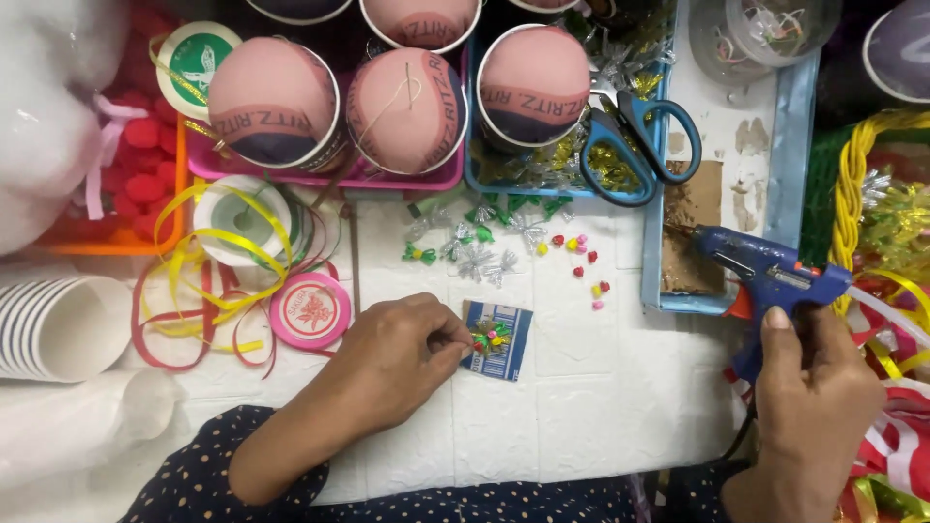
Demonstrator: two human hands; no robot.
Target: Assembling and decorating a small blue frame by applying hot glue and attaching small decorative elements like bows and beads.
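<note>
small ornament (491,336) of green, red and yellow bits sits right at the left hand (395,360) fingertips, which pinch together on its edge, over a blue patterned card (507,356) on the white tabletop (572,397). beyond those fingers lie loose silver and green bows (480,257). the right hand (814,407) wraps a blue glue gun (770,273), forefinger up along its grip.

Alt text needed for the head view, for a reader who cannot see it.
A person's left hand pinches a small green, red and yellow decoration on a blue card lying on a white table, while the right hand holds a blue glue gun. Ribbon spools, blue scissors and pink fabric-covered cups lie beyond.
</note>
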